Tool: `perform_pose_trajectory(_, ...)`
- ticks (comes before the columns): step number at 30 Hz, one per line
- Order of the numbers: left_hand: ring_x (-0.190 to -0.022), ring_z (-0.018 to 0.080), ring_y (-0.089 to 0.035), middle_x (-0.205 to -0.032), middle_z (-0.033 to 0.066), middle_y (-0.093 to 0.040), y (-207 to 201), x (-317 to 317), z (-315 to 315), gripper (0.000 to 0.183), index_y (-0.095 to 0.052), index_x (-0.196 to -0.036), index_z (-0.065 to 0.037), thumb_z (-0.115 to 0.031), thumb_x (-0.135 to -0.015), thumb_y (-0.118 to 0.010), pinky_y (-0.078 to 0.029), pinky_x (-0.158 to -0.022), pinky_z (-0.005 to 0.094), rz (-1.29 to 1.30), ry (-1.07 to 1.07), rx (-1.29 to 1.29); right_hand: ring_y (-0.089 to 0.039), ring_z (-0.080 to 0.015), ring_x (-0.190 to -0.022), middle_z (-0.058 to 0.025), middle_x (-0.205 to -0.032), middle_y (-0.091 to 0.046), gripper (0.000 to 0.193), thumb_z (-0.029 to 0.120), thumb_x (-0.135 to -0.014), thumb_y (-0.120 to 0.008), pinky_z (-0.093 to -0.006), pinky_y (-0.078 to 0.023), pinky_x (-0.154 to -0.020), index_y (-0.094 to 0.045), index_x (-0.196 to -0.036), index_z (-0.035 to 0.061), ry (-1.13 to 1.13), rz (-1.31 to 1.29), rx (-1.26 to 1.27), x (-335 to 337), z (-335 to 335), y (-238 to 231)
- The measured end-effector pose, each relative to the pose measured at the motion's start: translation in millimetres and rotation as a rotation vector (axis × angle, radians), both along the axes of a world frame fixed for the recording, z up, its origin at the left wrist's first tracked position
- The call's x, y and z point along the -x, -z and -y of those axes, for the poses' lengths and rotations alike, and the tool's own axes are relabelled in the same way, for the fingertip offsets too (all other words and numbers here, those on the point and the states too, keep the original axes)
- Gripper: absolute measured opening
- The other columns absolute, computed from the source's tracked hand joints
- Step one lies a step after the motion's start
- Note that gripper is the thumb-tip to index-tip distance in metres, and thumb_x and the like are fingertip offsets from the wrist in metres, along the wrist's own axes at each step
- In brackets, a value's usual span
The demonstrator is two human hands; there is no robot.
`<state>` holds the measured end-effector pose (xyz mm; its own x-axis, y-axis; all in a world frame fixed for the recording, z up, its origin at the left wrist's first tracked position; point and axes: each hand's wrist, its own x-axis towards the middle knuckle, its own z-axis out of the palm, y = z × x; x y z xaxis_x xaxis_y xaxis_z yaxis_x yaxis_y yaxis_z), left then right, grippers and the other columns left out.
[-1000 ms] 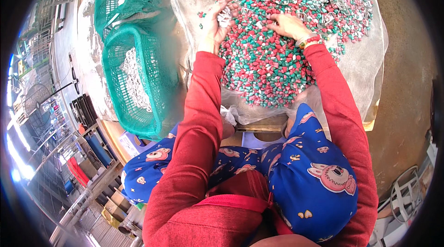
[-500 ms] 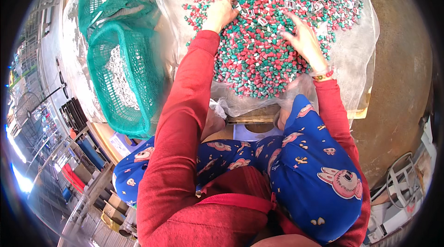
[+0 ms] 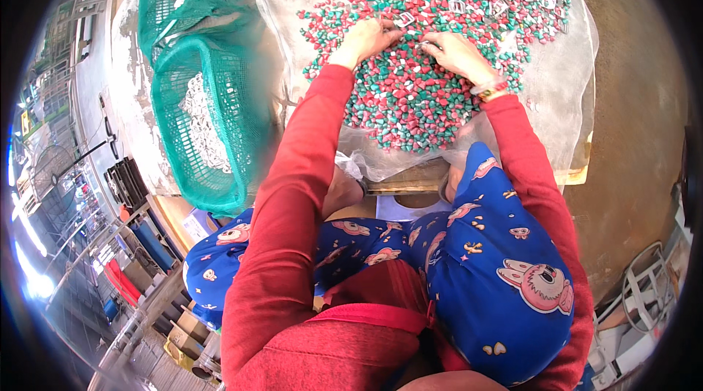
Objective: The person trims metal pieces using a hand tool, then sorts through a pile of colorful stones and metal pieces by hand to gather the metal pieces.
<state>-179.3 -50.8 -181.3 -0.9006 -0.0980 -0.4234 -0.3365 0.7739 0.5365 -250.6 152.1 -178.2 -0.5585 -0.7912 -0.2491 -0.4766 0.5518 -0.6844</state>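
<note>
A heap of small red, green and pale pebble-like pieces (image 3: 410, 109) is spread over a sheet of pale mesh cloth (image 3: 538, 109). My left hand (image 3: 368, 41) is over the middle of the heap, its fingers drawn together. Just beyond those fingertips lies a silvery metal buckle (image 3: 404, 19). Facing it, my right hand (image 3: 455, 54) has thumb and fingers pinched, with a small silvery bit at the tips that I cannot make out. More metal buckles (image 3: 457, 4) lie scattered among the pieces farther back.
Left of the heap, a green plastic basket (image 3: 236, 135) holds many silvery metal parts (image 3: 201, 124). Another green basket (image 3: 198, 6) with similar parts stands behind it. My knees are at the table's wooden front edge (image 3: 410, 180). Brown floor (image 3: 633, 98) lies to the right.
My right hand has moved left and its spread fingers have closed. My left hand has shifted right and slightly nearer. The two hands are now close together over the heap.
</note>
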Motion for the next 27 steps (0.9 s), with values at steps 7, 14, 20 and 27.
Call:
perform_pose_trajectory(7,-0.087,0.0282,-0.063,-0.091,0.0157,-0.066,-30.1,-7.1,-22.5,0.048,-0.060,-0.113,-0.012,-0.039,-0.074,-0.069,-0.049,-0.076,0.0374,-0.179,-0.038,-0.021,-0.048,-0.0005,-0.053,0.0002,-0.076,-0.062,0.015,0.017,-0.081,-0.066,-0.0156,-0.031,-0.042,-0.063,-0.091,0.0050,0.565,1.115,0.505,-2.8,-37.7,-24.9)
perform_pose_trajectory(14,-0.085,0.0308,-0.064,-0.094,0.0159,-0.065,16.3,38.4,-31.1,0.040,-0.063,-0.107,-0.012,-0.035,-0.075,-0.068,-0.052,-0.071,0.0405,-0.069,0.061,0.503,-0.057,-0.0073,-0.060,-0.0049,-0.081,-0.062,0.022,0.007,-0.079,-0.067,-0.0160,-0.043,-0.046,-0.056,-0.098,0.0017,0.671,1.030,0.549,-4.8,-23.4,-28.2)
perform_pose_trajectory(20,-0.080,0.0284,-0.064,-0.088,0.0135,-0.066,-13.0,38.8,-19.9,0.031,-0.069,-0.091,-0.011,-0.038,-0.076,-0.063,-0.051,-0.072,0.0408,0.047,0.015,0.123,-0.061,-0.0131,-0.074,-0.0088,-0.090,-0.062,0.026,0.004,-0.085,-0.058,-0.0235,-0.053,-0.060,-0.054,-0.109,-0.0037,0.573,1.171,0.656,1.2,-38.5,-20.5)
perform_pose_trajectory(27,-0.073,0.0060,-0.059,-0.081,0.0023,-0.068,-34.2,-9.5,-13.4,0.025,-0.069,-0.096,-0.006,-0.024,-0.078,-0.068,-0.044,-0.064,0.0209,-0.169,-0.396,-0.534,-0.043,-0.0022,-0.050,0.0003,-0.072,-0.056,0.024,0.013,-0.087,-0.058,-0.0152,-0.027,-0.038,-0.058,-0.108,0.0019,0.560,1.050,0.613,-5.3,-27.9,-40.2)
